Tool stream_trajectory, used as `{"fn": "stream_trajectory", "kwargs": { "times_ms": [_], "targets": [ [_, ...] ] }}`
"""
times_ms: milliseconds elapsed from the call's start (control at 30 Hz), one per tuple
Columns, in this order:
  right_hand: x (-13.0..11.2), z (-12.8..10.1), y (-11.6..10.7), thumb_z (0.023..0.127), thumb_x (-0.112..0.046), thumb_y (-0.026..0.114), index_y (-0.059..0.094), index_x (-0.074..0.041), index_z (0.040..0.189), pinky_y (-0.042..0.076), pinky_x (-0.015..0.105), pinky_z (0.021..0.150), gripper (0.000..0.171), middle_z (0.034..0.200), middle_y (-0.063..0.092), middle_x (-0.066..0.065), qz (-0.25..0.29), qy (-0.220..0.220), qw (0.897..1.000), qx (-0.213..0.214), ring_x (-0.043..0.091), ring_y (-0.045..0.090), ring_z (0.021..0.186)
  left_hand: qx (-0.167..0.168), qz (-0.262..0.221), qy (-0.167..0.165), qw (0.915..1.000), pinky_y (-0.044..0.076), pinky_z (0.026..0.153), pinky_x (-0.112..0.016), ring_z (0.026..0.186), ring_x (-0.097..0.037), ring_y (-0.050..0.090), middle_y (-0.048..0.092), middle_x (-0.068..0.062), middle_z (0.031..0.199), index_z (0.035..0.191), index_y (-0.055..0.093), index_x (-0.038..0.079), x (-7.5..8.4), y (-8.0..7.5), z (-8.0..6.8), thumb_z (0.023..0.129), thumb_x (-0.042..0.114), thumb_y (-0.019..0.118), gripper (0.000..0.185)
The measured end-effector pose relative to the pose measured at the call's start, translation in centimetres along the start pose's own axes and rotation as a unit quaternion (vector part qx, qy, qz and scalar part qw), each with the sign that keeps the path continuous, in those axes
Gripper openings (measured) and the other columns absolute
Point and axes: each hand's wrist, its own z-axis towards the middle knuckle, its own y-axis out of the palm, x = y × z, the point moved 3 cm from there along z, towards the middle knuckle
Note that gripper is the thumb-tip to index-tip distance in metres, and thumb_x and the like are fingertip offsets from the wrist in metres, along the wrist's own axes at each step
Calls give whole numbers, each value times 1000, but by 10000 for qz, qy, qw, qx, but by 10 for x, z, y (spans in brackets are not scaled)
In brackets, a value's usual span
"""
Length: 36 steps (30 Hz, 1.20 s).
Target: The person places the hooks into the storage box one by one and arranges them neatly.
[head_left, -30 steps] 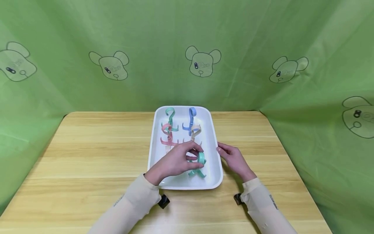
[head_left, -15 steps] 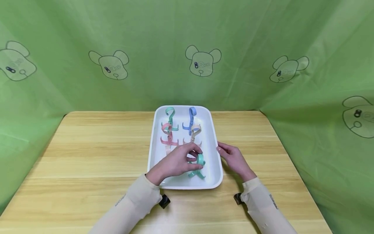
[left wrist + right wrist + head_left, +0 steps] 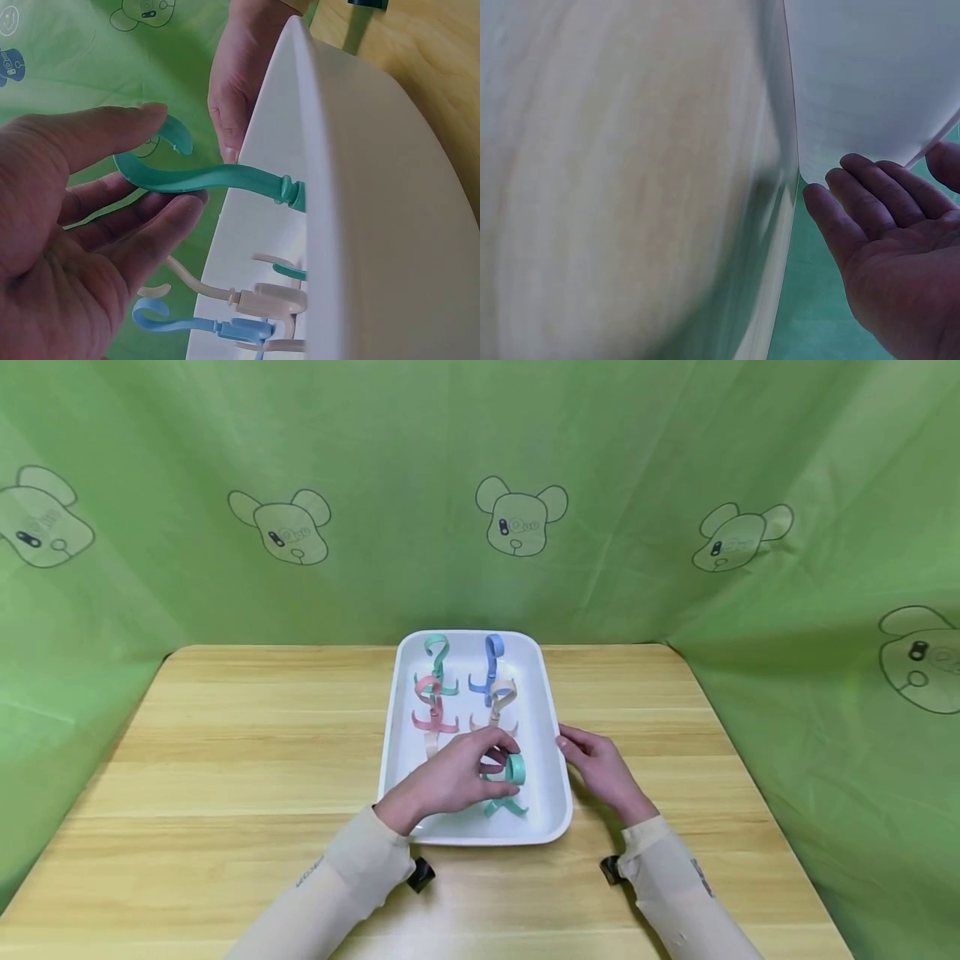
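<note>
My left hand (image 3: 457, 768) reaches over the white tray (image 3: 564, 806) and holds the curled top of a green multi-prong hook (image 3: 516, 770). In the left wrist view, the thumb lies on one side of the green curl and the fingers on the other. The hook's prongs are down in the tray, partly hidden by the hand and, in that view, by the tray wall. At the tray's right side is my right hand (image 3: 603, 772). Its fingers are nearly straight along the outer wall, with the thumb at the rim (image 3: 930, 142).
Further back in the tray stand another green hook (image 3: 437, 670), a blue hook (image 3: 492, 662), a pink hook (image 3: 435, 714) and a beige hook (image 3: 495, 716). A pale hook (image 3: 431, 743) is mostly behind my left hand. A green curtain (image 3: 405, 585) hangs behind the wooden table (image 3: 262, 735).
The green hook's curl turns and shifts slightly under my left hand, which has dropped a little. My right hand and the tray stay practically still.
</note>
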Motion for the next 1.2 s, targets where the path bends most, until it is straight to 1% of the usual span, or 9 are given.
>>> {"fn": "stream_trajectory", "kwargs": {
  "times_ms": [233,533,633,733,867,967,1033,1133,1200],
  "targets": [
    [0,1,0,104,-28,52,49,5,139,45,46,102,48,134,54,24,47,-30,10000,10,36,54,122,-11,85,-10,10000,51,87,-19,104,-23,64,61,1,109,114,60,8,-1,-1,2,86,14,78,34],
    [1,1,-2,104,-26,51,49,4,140,42,47,104,47,136,53,23,-4,8,10000,23,35,51,125,-25,112,-54,9999,50,92,-21,107,-15,62,61,-3,116,123,59,5,-1,-3,1,88,15,76,40],
    [-4,0,-3,105,-23,51,48,6,139,41,48,105,46,136,52,25,21,20,10000,-4,37,50,126,11,233,-112,9997,49,93,-21,109,-17,61,59,-5,120,127,58,4,0,-4,0,88,18,76,45],
    [-17,-5,-3,105,-18,51,48,9,138,41,49,104,43,135,52,27,27,21,10000,-61,39,50,125,100,544,-138,9984,48,94,-21,111,-19,60,57,-6,124,132,55,3,3,-5,-3,89,21,76,50],
    [-35,-12,-3,104,-16,50,47,11,137,42,50,104,42,134,52,29,-55,-11,9999,-97,41,50,124,285,1345,98,9905,46,99,-26,116,-20,56,53,-6,130,135,53,2,17,-8,-8,90,24,73,53],
    [-37,-13,-3,105,-17,50,47,12,136,43,50,103,43,134,52,29,-84,-40,9999,-106,41,50,124,471,1756,343,9827,43,103,-29,118,-19,53,52,-7,132,135,53,1,28,-12,-14,91,25,72,53],
    [-34,-11,-3,104,-17,51,48,11,136,43,51,103,43,134,52,29,-74,-25,9999,-112,42,50,124,639,1764,474,9811,42,104,-29,119,-17,52,53,-6,132,134,54,2,33,-17,-17,92,25,71,51],
    [-21,-5,-4,105,-22,51,49,8,138,41,50,105,45,135,53,27,-110,-9,9999,-53,39,49,125,1033,1399,696,9823,45,101,-29,115,-18,56,57,-6,129,131,56,2,37,-30,-22,94,20,68,43],
    [-11,0,-5,104,-26,51,50,6,138,40,50,105,47,135,53,25,-201,-41,9998,-36,38,49,126,1367,1177,817,9802,48,98,-31,112,-20,59,58,-7,127,129,57,2,38,-42,-28,97,16,63,36]
  ]
}}
